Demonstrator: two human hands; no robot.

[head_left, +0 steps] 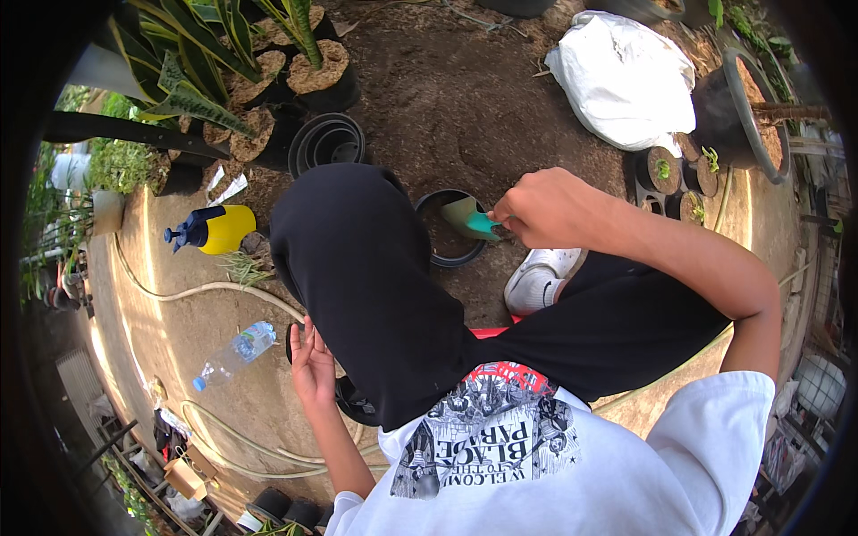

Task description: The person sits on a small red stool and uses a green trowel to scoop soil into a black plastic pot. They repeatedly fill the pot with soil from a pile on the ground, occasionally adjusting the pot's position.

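Note:
My right hand [546, 208] grips the handle of a green garden trowel [479, 223]. The trowel's blade dips into a round black plastic pot [450, 258] on the soil in front of me, and some dark soil shows inside. Beside my left thigh, my left hand [314, 372] is turned palm up with its fingers apart and nothing visible in it. Close behind those fingers is the edge of a black object [293, 343], mostly hidden. My raised black-clad knee [355, 228] covers part of the pot's left side.
Nested black pots [327, 144] stand beyond my knee, near potted snake plants [320, 67]. A yellow pump sprayer [228, 229], a plastic bottle [234, 355] and a hose [208, 287] lie left. A white sack [623, 80] and seedling pots [660, 171] are at right.

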